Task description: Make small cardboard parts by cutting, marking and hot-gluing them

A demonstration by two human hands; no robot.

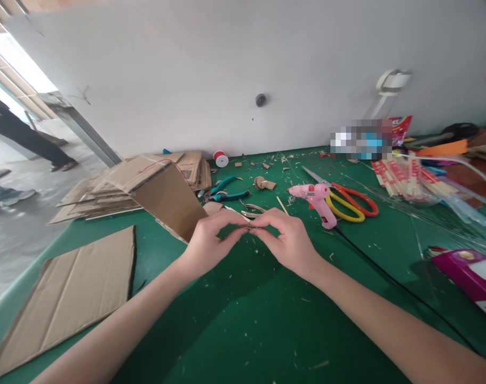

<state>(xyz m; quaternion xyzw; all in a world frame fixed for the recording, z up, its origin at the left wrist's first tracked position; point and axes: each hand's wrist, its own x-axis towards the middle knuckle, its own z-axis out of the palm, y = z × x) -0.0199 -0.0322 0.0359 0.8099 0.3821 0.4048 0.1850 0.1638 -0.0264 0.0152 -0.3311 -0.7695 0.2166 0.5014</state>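
My left hand (215,234) and my right hand (286,238) meet above the middle of the green table (234,320). Thumb and fingers of both pinch one small, thin brownish piece (249,228), too small to name. Just beyond the fingertips lies a shiny metal tool (254,209), partly hidden by them. Left of it are teal-handled pliers (231,196). A pink glue gun (315,201) rests to the right of my right hand, beside scissors (349,205) with yellow and orange handles. A folded cardboard piece (168,200) stands tilted behind my left hand.
Stacked cardboard (102,186) and a flat cardboard sheet (72,293) lie at left. A red-rimmed spool (221,159) stands near the wall. Wrapped sticks (411,178) and a purple device (467,280) are at right. The glue gun's black cord (395,282) crosses the table. A person's legs (30,130) show far left.
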